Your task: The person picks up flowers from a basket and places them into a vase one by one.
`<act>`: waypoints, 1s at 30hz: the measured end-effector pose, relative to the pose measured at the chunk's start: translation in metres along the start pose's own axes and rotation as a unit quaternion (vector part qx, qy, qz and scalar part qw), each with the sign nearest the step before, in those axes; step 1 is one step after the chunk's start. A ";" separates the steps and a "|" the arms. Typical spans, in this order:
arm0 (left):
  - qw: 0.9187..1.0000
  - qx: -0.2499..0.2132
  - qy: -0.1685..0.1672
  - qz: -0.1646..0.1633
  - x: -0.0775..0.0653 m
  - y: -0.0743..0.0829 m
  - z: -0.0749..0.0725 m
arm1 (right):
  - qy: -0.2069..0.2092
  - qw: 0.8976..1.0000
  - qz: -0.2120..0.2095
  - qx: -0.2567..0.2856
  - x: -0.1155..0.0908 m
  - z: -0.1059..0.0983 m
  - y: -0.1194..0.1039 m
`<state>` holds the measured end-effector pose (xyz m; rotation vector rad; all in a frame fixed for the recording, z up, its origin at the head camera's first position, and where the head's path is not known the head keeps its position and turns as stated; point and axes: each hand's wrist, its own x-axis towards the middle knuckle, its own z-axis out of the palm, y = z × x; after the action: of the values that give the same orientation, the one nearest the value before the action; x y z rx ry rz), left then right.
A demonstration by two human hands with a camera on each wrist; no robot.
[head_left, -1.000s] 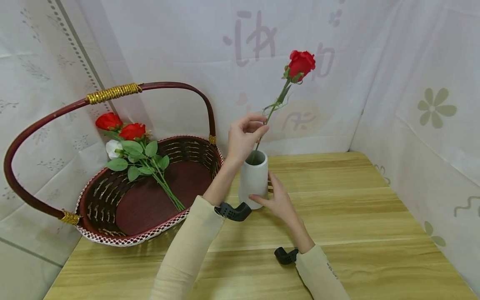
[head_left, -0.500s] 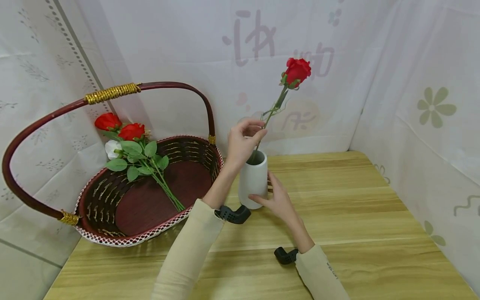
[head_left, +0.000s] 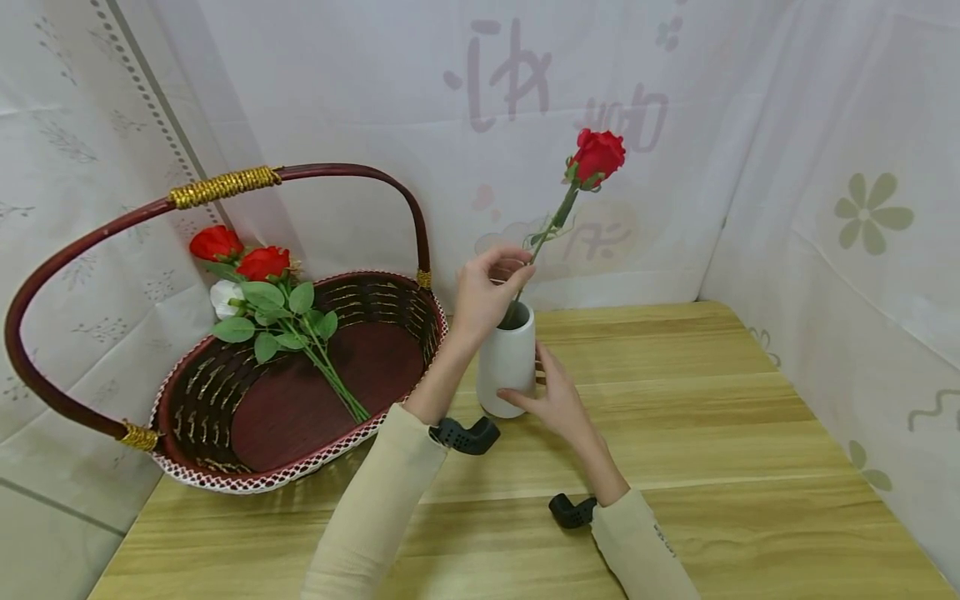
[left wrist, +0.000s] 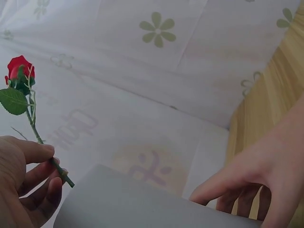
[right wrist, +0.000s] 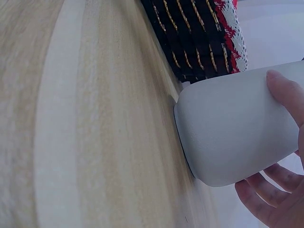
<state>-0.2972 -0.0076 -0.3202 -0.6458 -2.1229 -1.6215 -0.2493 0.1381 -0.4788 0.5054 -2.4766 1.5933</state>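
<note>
Pinching rose (head_left: 598, 157) low down in left hand (head_left: 483, 292), between thumb and fingers. Holding tip at mouth of vase (head_left: 506, 367). Hugging vase on table (head_left: 675, 400) with right hand (head_left: 557, 402), thumb and fingers round side. Best holding vase steady, aiming for middle, lowering slowly.

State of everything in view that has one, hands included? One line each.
Left hand: pinching the rose's stem
Right hand: gripping the vase's side
Rose: tilted, bloom up, stem end at the vase's mouth; whether inside, unclear
Vase: roughly upright, mouth uncovered
Basket: upright, handle raised, holding flowers
Basket flowers: two red, one white, lying aslant, stems inside, blooms by the rim
</note>
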 end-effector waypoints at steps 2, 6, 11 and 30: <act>1.000 0.001 -0.002 0.002 -0.001 0.000 0.000 | 0.001 1.000 0.001 0.001 0.000 0.000 0.000; 1.000 0.003 -0.005 0.000 -0.002 -0.001 0.000 | 0.001 1.000 0.000 0.001 -0.001 0.000 0.000; 1.000 0.004 -0.013 -0.001 -0.004 -0.002 -0.001 | 0.003 1.000 -0.001 0.001 0.000 0.000 0.001; 0.997 0.080 -0.022 -0.001 -0.013 -0.002 -0.002 | 0.003 1.000 -0.008 -0.001 0.001 0.000 0.001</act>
<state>-0.2880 -0.0115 -0.3285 -0.6343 -2.2579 -1.4310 -0.2502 0.1384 -0.4792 0.5179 -2.4636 1.5828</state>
